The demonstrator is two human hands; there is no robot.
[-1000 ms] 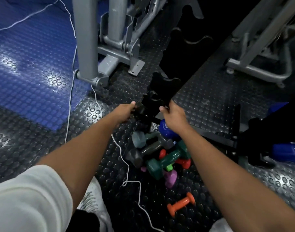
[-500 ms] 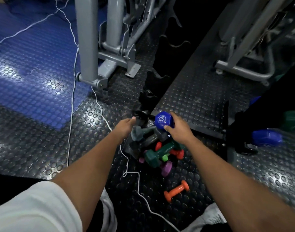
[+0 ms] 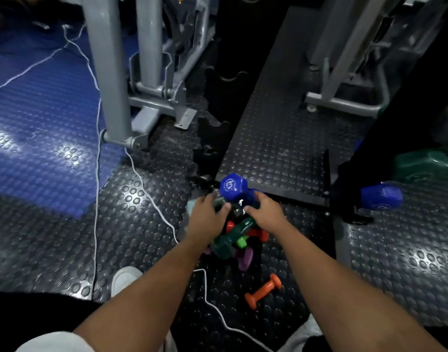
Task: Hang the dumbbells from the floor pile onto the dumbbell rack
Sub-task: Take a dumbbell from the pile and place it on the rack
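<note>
Head view: both hands reach into the floor pile [image 3: 233,240], right hand [image 3: 264,212] gripping a blue dumbbell [image 3: 234,186]; left hand [image 3: 207,214] clutching a grey one, apparently bound for the rack [image 3: 212,138].

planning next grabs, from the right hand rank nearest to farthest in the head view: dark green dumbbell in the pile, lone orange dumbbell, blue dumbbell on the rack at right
1. Dark green dumbbell, just below the right hand, in the pile.
2. Orange dumbbell, alone on the floor, nearer the camera.
3. Blue dumbbell, far right on the rack.
</note>
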